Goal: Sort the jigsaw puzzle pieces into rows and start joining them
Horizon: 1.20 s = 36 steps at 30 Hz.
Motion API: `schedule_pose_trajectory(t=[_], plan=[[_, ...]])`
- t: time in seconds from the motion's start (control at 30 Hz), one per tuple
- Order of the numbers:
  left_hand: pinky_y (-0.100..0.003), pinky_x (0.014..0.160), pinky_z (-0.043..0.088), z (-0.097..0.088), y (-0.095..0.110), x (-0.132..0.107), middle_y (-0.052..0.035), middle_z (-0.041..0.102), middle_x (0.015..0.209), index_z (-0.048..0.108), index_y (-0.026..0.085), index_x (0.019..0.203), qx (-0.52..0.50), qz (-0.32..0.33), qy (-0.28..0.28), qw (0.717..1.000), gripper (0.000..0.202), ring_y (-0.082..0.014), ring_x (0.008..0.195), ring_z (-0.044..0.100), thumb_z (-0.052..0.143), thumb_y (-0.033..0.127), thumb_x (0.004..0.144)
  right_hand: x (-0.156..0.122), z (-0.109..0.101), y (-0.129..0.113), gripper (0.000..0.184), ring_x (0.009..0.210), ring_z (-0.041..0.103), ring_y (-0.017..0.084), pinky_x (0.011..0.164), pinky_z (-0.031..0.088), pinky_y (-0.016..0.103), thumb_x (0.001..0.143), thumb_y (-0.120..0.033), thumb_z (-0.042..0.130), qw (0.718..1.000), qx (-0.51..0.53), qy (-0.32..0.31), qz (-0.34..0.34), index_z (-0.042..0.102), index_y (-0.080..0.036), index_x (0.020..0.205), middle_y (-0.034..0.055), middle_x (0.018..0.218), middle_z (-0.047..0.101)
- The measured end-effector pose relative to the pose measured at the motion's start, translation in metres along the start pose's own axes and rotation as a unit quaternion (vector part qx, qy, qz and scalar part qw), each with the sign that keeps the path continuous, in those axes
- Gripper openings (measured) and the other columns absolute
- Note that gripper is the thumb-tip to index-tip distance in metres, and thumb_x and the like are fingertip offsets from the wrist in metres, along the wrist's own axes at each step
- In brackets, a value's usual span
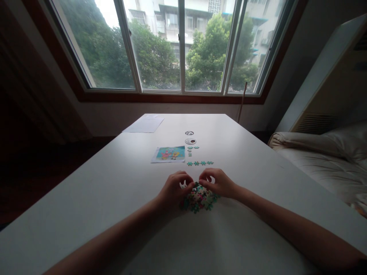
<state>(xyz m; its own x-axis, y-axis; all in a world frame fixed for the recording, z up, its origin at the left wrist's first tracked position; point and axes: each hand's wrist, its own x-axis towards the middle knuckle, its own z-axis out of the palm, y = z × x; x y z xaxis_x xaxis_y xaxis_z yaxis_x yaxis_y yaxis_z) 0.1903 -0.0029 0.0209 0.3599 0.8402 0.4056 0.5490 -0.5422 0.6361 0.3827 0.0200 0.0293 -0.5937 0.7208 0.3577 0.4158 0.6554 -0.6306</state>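
A heap of small coloured jigsaw pieces lies on the white table in front of me. My left hand rests at the heap's left edge with its fingers curled in a pinch. My right hand is at the heap's far right edge, fingers also pinched together. The fingertips of both hands meet over a small piece at the top of the heap; I cannot tell which hand holds it. Beyond them a short row of joined teal pieces lies flat, with another short column further back.
A colourful cartoon reference picture lies left of the joined pieces. Two small round discs and a sheet of white paper sit further back. A bed with a pale duvet stands to the right. A large window fills the far wall.
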Motion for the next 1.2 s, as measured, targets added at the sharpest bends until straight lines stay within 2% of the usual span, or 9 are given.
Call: schedule_pose_trajectory(t=[0.23, 0.33, 0.47, 0.6, 0.73, 0.87, 0.97, 1.03, 1.2], plan=[[-0.022, 0.058, 0.037, -0.001, -0.001, 0.001, 0.0007, 0.055, 0.063, 0.059, 0.015, 0.064, 0.002, 0.001, 0.003, 1.000, 0.013, -0.0101, 0.058, 0.047, 0.054, 0.020, 0.074, 0.000, 0.003, 0.003, 0.013, 0.057, 0.045, 0.009, 0.055, 0.037, 0.022, 0.076, -0.027, 0.053, 0.999, 0.028, 0.020, 0.016, 0.058, -0.016, 0.071, -0.0006, 0.062, 0.054], [-0.021, 0.056, 0.036, -0.002, -0.003, 0.002, 0.0011, 0.055, 0.062, 0.062, 0.015, 0.070, 0.004, -0.012, 0.027, 1.000, 0.014, -0.0099, 0.056, 0.045, 0.052, 0.023, 0.077, 0.003, 0.007, 0.017, 0.019, 0.057, 0.044, 0.009, 0.054, 0.036, 0.022, 0.077, -0.033, 0.051, 0.990, 0.101, 0.079, 0.067, 0.056, -0.015, 0.072, -0.0009, 0.062, 0.052], [-0.021, 0.054, 0.035, -0.002, -0.010, 0.004, 0.0007, 0.057, 0.061, 0.062, 0.015, 0.071, -0.002, -0.062, 0.049, 0.997, 0.017, -0.0102, 0.055, 0.044, 0.051, 0.025, 0.077, 0.008, 0.008, 0.037, 0.025, 0.056, 0.043, 0.009, 0.052, 0.036, 0.022, 0.075, -0.039, 0.052, 0.957, 0.205, 0.160, 0.132, 0.054, -0.014, 0.072, -0.0008, 0.063, 0.050], [-0.022, 0.053, 0.035, -0.001, -0.019, 0.005, 0.0001, 0.059, 0.063, 0.063, 0.014, 0.072, -0.029, -0.105, 0.049, 0.993, 0.021, -0.0108, 0.056, 0.046, 0.050, 0.030, 0.078, 0.010, 0.007, 0.039, 0.028, 0.055, 0.042, 0.009, 0.052, 0.035, 0.022, 0.072, -0.042, 0.055, 0.947, 0.228, 0.170, 0.151, 0.055, -0.014, 0.072, -0.0013, 0.063, 0.050], [-0.022, 0.053, 0.035, 0.000, -0.021, 0.005, -0.0003, 0.059, 0.063, 0.063, 0.014, 0.072, -0.046, -0.116, 0.041, 0.991, 0.024, -0.0110, 0.056, 0.045, 0.050, 0.033, 0.077, 0.010, 0.008, 0.036, 0.029, 0.058, 0.044, 0.010, 0.056, 0.037, 0.023, 0.071, -0.043, 0.055, 0.948, 0.228, 0.168, 0.144, 0.055, -0.014, 0.072, -0.0007, 0.064, 0.052], [-0.022, 0.053, 0.035, 0.000, -0.021, 0.005, -0.0002, 0.059, 0.063, 0.063, 0.014, 0.072, -0.050, -0.119, 0.039, 0.991, 0.025, -0.0111, 0.056, 0.046, 0.050, 0.034, 0.077, 0.011, 0.004, 0.034, 0.030, 0.055, 0.043, 0.009, 0.052, 0.035, 0.022, 0.074, -0.043, 0.052, 0.965, 0.165, 0.151, 0.134, 0.056, -0.014, 0.073, -0.0010, 0.061, 0.051], [-0.022, 0.053, 0.035, 0.001, -0.022, 0.006, 0.0002, 0.058, 0.062, 0.063, 0.014, 0.071, -0.054, -0.122, 0.040, 0.990, 0.024, -0.0108, 0.055, 0.045, 0.050, 0.033, 0.077, 0.019, -0.009, 0.032, 0.026, 0.051, 0.040, 0.008, 0.049, 0.031, 0.021, 0.076, -0.039, 0.051, 0.988, 0.032, 0.115, 0.099, 0.059, -0.014, 0.073, -0.0025, 0.055, 0.049], [-0.021, 0.052, 0.034, 0.002, -0.022, 0.006, 0.0005, 0.057, 0.061, 0.064, 0.014, 0.071, -0.056, -0.122, 0.040, 0.990, 0.024, -0.0105, 0.054, 0.044, 0.050, 0.033, 0.076, 0.030, -0.019, 0.034, 0.024, 0.051, 0.042, 0.008, 0.050, 0.031, 0.021, 0.076, -0.035, 0.050, 0.989, -0.045, 0.104, 0.090, 0.061, -0.014, 0.073, -0.0019, 0.055, 0.051], [-0.021, 0.052, 0.034, 0.001, -0.022, 0.006, 0.0004, 0.058, 0.061, 0.064, 0.014, 0.070, -0.058, -0.125, 0.044, 0.990, 0.024, -0.0108, 0.054, 0.044, 0.050, 0.033, 0.076, 0.063, -0.027, 0.056, 0.025, 0.058, 0.051, 0.010, 0.055, 0.035, 0.021, 0.075, -0.033, 0.050, 0.968, -0.119, 0.093, 0.202, 0.065, -0.013, 0.075, 0.0023, 0.065, 0.061]])
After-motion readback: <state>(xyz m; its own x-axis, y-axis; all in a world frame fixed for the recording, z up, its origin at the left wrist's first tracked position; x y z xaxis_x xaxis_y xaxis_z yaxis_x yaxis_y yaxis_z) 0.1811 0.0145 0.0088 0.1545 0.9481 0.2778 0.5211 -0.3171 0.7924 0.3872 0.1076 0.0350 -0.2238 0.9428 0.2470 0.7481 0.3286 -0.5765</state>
